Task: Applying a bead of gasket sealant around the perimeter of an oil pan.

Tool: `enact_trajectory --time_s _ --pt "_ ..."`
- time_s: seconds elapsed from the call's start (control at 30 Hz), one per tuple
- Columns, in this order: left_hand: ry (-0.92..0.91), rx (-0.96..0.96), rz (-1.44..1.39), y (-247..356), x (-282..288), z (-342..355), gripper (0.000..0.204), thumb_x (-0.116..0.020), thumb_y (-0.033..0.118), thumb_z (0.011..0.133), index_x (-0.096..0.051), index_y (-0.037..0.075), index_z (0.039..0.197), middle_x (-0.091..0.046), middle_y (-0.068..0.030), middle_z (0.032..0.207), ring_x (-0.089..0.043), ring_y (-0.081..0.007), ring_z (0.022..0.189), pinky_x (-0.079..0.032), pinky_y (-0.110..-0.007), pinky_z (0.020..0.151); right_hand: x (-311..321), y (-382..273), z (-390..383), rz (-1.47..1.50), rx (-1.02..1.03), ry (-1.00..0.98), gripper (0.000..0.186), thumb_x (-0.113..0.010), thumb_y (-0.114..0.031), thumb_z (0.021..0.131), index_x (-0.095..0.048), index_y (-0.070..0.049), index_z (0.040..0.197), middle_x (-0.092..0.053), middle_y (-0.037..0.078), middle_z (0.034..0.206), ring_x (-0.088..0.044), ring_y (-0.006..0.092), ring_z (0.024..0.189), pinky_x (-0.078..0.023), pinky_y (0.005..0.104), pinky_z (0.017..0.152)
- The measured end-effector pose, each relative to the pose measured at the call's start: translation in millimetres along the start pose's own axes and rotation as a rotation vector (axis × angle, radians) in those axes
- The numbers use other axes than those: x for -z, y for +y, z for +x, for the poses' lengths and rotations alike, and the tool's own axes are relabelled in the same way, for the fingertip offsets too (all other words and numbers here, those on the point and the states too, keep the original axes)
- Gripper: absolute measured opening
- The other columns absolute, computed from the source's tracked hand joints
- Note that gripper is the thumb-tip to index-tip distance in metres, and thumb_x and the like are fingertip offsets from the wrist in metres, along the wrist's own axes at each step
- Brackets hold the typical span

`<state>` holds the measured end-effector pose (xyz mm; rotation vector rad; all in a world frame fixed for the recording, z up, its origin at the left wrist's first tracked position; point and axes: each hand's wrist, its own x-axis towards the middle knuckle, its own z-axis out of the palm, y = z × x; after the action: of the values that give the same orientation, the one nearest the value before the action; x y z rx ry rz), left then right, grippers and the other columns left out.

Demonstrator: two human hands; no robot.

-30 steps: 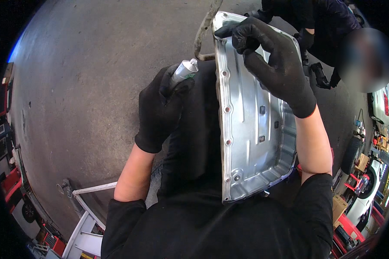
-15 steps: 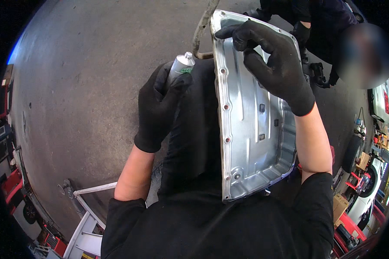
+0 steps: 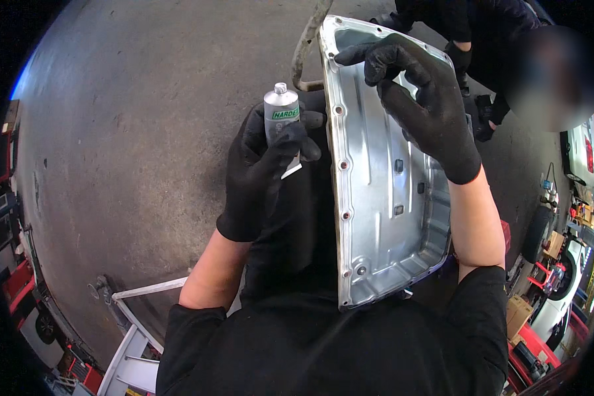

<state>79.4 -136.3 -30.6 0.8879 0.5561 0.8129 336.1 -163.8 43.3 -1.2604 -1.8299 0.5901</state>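
Note:
My left hand (image 3: 256,168), in a black glove, grips a small silver squeeze tube (image 3: 281,100) with a green label band. The tube stands nearly upright, nozzle end up, its flat folded end showing below my fingers. Right of it is a silver metal oil pan (image 3: 369,191), long and deep, its hollow side facing me and bolt holes along its flange. My gloved right hand (image 3: 435,115) is over the pan's far part. Its index finger reaches to the left flange near the far corner; the thumb is apart, the other fingers bent, nothing visible in them.
A bent, dirty metal pipe (image 3: 303,56) rises beside the pan's far left corner. Another person in dark clothes (image 3: 495,39) is close by at the far right. A white metal frame (image 3: 135,350) is at lower left. Tires, boxes and cars line the right side.
My left hand has moved slightly right and nearer, turning the tube more upright so its label and folded end show. My right hand has shifted slightly right. The other person has moved a little.

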Motion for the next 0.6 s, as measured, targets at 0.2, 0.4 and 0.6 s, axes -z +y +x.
enact_trajectory --time_s 0.2,0.4,0.6 --pt "-0.022 -0.019 -0.035 0.2 -10.9 -5.1 0.043 -0.065 0.004 0.1 -0.054 0.001 0.141 -0.07 -0.0139 0.124 -0.069 -0.0162 0.101 -0.056 -0.031 0.089 -7.0 10.6 -1.9 -0.128 0.065 0.015 0.03 -0.061 0.0 0.087 -0.068 0.0 0.116 -0.072 0.01 0.095 -0.071 0.0188 0.087 -0.059 0.0345 0.086" --pt "-0.007 -0.001 0.037 5.9 -15.8 -8.6 0.046 -0.068 -0.001 0.096 -0.056 0.002 0.14 -0.07 -0.0102 0.124 -0.068 -0.0161 0.108 -0.055 -0.032 0.094 -6.5 -8.9 -7.9 -0.188 -0.018 -0.078 0.032 -0.051 0.008 0.074 -0.066 0.003 0.102 -0.075 0.016 0.109 -0.066 0.0156 0.089 -0.056 0.0328 0.084" --pt "-0.042 -0.042 0.135 0.5 -11.0 -7.5 0.054 -0.076 -0.002 0.089 -0.058 0.003 0.139 -0.068 -0.0093 0.127 -0.066 -0.018 0.115 -0.053 -0.034 0.102 -7.5 -5.5 -9.0 -0.239 0.037 -0.051 0.032 -0.063 -0.001 0.083 -0.068 -0.004 0.114 -0.07 0.011 0.094 -0.071 0.0236 0.085 -0.057 0.0351 0.078"
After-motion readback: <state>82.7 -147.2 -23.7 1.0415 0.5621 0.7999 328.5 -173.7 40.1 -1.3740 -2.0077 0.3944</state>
